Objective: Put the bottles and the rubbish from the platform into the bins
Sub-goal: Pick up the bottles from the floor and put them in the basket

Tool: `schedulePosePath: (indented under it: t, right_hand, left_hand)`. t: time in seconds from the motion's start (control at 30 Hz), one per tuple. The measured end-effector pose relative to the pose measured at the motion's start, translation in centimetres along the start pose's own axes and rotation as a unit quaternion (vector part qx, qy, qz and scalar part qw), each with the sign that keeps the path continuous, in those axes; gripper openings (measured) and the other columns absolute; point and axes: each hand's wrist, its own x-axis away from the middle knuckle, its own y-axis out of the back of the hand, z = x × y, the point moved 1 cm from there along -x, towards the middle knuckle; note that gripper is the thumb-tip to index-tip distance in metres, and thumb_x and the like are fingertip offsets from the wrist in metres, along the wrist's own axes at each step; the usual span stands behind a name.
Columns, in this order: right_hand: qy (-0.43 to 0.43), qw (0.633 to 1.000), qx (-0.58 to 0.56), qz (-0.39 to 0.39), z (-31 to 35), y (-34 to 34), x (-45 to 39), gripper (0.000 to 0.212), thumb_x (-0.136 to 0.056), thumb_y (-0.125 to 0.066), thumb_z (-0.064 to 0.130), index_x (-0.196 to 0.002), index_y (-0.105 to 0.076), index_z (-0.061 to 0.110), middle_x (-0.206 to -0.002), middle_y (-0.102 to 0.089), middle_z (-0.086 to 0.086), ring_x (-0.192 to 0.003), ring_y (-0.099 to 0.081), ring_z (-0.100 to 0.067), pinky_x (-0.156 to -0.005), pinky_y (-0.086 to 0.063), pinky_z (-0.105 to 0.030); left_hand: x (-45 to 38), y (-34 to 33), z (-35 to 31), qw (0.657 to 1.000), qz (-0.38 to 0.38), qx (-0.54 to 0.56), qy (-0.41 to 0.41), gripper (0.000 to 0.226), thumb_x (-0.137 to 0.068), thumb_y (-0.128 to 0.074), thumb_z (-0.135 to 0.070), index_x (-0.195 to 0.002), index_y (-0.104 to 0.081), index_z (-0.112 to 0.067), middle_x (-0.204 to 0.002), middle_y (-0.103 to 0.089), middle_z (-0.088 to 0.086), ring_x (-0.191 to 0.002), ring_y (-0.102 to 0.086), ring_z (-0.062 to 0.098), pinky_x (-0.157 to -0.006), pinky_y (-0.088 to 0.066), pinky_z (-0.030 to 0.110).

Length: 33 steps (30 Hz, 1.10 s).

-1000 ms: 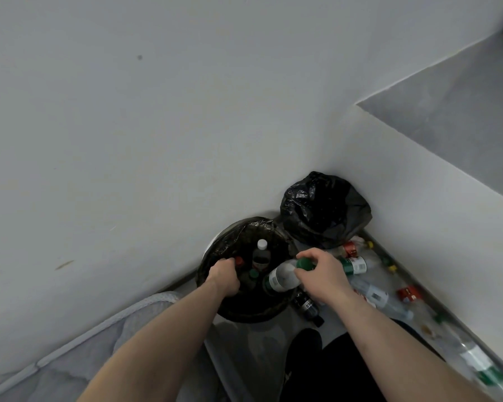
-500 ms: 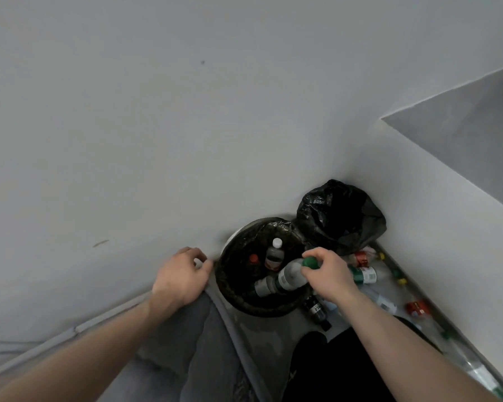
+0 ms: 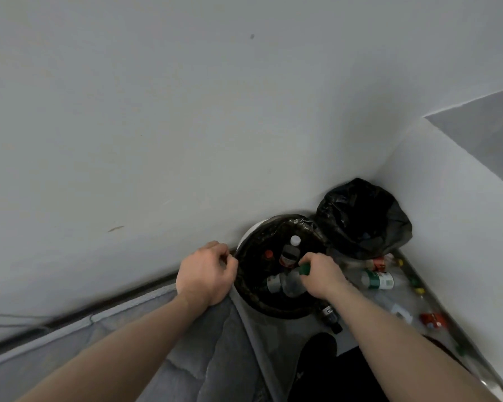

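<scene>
Nearest the camera, both bare forearms reach forward over a grey quilted mattress [image 3: 209, 358], with a black shoe [image 3: 317, 353] on the floor below. The right hand [image 3: 321, 274] is curled round the neck of a clear plastic bottle with a green cap [image 3: 295, 281], holding it over the mouth of the near bin [image 3: 276, 310], a round white bin with a black liner. The left hand [image 3: 206, 274] has its fingers curled at the bin's left rim, seemingly pinching the liner edge, though what exactly it grips is hard to tell. Inside the bin lie a white-capped bottle [image 3: 291, 250], a red-capped one [image 3: 269, 254] and another clear one. The step in hand looks like dropping this bottle in; the next move calls only for letting go of the neck so it falls among the others, then reaching right for more. There, a metal platform [image 3: 436, 288] along the right wall bears scattered bottles, among them one with a green-and-white label [image 3: 378, 281] and a crushed red can [image 3: 431, 320], while a dark bottle [image 3: 329, 314] lies just beside the near bin. Farther back, a second bin lined with a black bag [image 3: 363, 219] sits in the corner where two plain white walls [image 3: 186, 126] meet.
</scene>
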Motion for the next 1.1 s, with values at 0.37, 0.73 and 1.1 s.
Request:
schedulePosePath:
  t: [0.37,0.73,1.1]
  right_hand:
    - [-0.019,0.985,0.144,0.097,0.1,-3.8,-4.1,0.030,-0.089,-0.060,0.014,-0.118,-0.065,0.017,-0.119,-0.065,-0.010,-0.108,-0.065,-0.029,-0.089,-0.053,-0.035]
    - [0.027,0.929,0.359,0.085,0.0,-6.2,-8.9,0.027,-0.095,-0.050,0.013,-0.116,-0.066,0.018,-0.124,-0.066,-0.006,-0.123,-0.051,-0.028,-0.104,-0.037,-0.042]
    - [-0.042,0.948,0.220,0.225,-2.1,-9.2,-13.2,0.047,-0.087,-0.056,0.026,-0.133,-0.058,0.013,-0.136,-0.060,-0.013,-0.123,-0.060,-0.031,-0.102,-0.051,-0.038]
  left_hand:
    - [-0.6,-1.4,0.8,1.000,-0.006,-0.019,-0.010,0.028,-0.084,-0.044,-0.048,-0.072,-0.051,-0.023,-0.081,-0.061,-0.008,-0.077,-0.063,0.021,-0.061,-0.046,0.035]
    - [-0.9,-2.1,1.3,1.000,-0.004,-0.008,-0.011,0.022,-0.084,-0.053,-0.043,-0.070,-0.051,-0.026,-0.077,-0.055,-0.011,-0.069,-0.059,0.016,-0.058,-0.045,0.033]
    - [-1.2,-2.1,1.3,1.000,0.018,-0.007,0.004,0.020,-0.082,-0.050,-0.044,-0.072,-0.051,-0.027,-0.076,-0.052,-0.013,-0.071,-0.057,0.013,-0.057,-0.043,0.031]
